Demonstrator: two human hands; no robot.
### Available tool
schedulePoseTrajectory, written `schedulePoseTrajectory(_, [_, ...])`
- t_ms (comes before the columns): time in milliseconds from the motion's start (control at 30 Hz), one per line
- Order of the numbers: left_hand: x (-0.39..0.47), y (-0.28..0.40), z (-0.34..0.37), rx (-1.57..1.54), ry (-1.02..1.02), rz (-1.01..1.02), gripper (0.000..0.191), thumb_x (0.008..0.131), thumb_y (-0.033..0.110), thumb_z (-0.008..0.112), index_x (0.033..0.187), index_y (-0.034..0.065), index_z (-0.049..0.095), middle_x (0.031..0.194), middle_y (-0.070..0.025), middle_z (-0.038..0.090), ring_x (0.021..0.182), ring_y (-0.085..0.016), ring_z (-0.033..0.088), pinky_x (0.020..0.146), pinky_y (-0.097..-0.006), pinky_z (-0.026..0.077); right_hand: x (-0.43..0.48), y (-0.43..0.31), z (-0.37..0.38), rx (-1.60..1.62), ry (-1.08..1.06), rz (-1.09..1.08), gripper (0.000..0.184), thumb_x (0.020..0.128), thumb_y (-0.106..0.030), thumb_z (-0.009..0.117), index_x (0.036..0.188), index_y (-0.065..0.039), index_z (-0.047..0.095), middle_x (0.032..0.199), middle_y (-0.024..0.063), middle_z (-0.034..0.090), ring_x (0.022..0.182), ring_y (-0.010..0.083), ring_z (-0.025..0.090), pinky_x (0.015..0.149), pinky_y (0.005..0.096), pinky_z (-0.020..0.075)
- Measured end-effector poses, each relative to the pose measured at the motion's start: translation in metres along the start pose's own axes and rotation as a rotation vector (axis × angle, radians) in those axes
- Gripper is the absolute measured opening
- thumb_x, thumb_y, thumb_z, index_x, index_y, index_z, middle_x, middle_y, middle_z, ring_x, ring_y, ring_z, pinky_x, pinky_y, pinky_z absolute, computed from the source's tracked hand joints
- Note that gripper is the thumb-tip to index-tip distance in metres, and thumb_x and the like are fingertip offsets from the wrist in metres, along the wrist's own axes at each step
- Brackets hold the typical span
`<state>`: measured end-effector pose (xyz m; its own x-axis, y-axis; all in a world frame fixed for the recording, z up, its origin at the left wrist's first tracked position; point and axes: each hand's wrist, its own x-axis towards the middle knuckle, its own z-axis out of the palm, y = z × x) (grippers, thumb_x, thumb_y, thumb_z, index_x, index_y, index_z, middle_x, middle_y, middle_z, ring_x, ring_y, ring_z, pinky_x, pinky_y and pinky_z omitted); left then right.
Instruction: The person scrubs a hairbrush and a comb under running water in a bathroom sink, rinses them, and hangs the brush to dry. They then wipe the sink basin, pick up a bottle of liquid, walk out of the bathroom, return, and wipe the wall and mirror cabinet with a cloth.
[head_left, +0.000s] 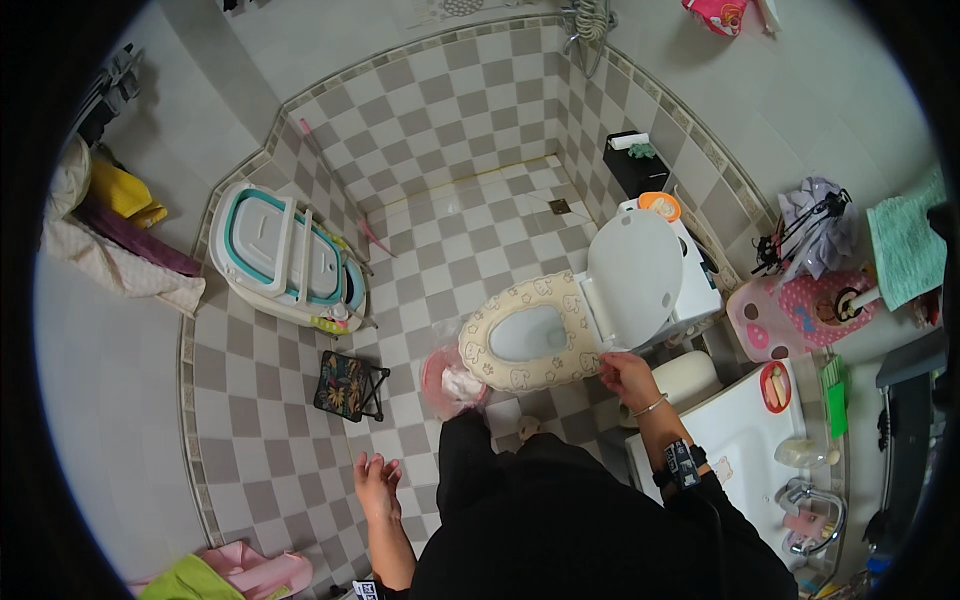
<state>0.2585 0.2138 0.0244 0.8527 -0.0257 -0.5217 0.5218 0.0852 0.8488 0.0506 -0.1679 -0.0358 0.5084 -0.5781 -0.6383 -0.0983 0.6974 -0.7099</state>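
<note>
A toilet with its white lid (637, 274) raised stands before me. Over its seat lies a cream padded seat cover (529, 375) with animal-head and star patterns. My right hand (631, 377) is at the cover's rear corner, near the lid hinge, fingers bent together. Whether the fingertips pinch the cover or only rest beside it, I cannot tell. My left hand (379, 484) hovers above the tiled floor at lower left, fingers loosely curled and apart, holding nothing. Between my feet and the bowl sits a pink bin (431, 379) with a plastic liner and white waste inside.
A folding stool (341, 386) and a folded baby bathtub (281, 244) stand along the left wall. On my right is a white washbasin (731, 450) with a soap dish (775, 387) and a faucet (814, 517). A black bin (637, 169) stands behind the toilet.
</note>
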Motion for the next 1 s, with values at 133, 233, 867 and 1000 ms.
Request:
schedulePoseTrajectory(133, [0.016, 0.004, 0.022, 0.012, -0.049, 0.021, 0.054, 0.082, 0.011, 0.055, 0.128, 0.0042, 0.027, 0.101, -0.0066, 0.050, 0.077, -0.019, 0.056, 0.065, -0.0313, 0.046, -0.002, 0.004, -0.022, 0.047, 0.067, 0.014, 0.014, 0.081, -0.015, 0.055, 0.089, -0.004, 0.058, 0.068, 0.0037, 0.057, 0.055, 0.0129, 0.053, 0.048, 0.0223, 0.0420])
schedulePoseTrajectory(233, [0.027, 0.003, 0.041, 0.022, -0.075, 0.007, 0.051, 0.079, 0.011, 0.057, 0.122, 0.0047, 0.033, 0.100, -0.0090, 0.051, 0.076, -0.023, 0.055, 0.064, -0.0323, 0.044, -0.004, 0.004, -0.036, 0.085, 0.125, 0.004, 0.014, 0.082, -0.014, 0.054, 0.090, -0.004, 0.058, 0.068, 0.0039, 0.057, 0.055, 0.0124, 0.053, 0.047, 0.0219, 0.0420])
schedulePoseTrajectory(867, [0.115, 0.029, 0.129, 0.178, -0.281, -0.072, 0.046, 0.081, 0.011, 0.055, 0.121, 0.0048, 0.034, 0.095, -0.0041, 0.050, 0.074, -0.018, 0.056, 0.059, -0.0295, 0.046, 0.048, -0.042, -0.026, 0.130, 0.252, -0.072, 0.013, 0.082, -0.011, 0.050, 0.090, -0.002, 0.056, 0.068, 0.0042, 0.057, 0.051, 0.0122, 0.052, 0.045, 0.0211, 0.0422])
schedulePoseTrajectory(1000, [0.155, 0.037, 0.144, 0.180, -0.291, -0.132, 0.048, 0.081, 0.012, 0.055, 0.123, 0.0057, 0.032, 0.096, -0.0051, 0.050, 0.071, -0.019, 0.056, 0.057, -0.0294, 0.046, 0.077, -0.070, -0.014, 0.113, 0.323, -0.119, 0.011, 0.081, -0.009, 0.051, 0.087, -0.001, 0.055, 0.066, 0.0046, 0.055, 0.049, 0.0119, 0.051, 0.044, 0.0212, 0.0417])
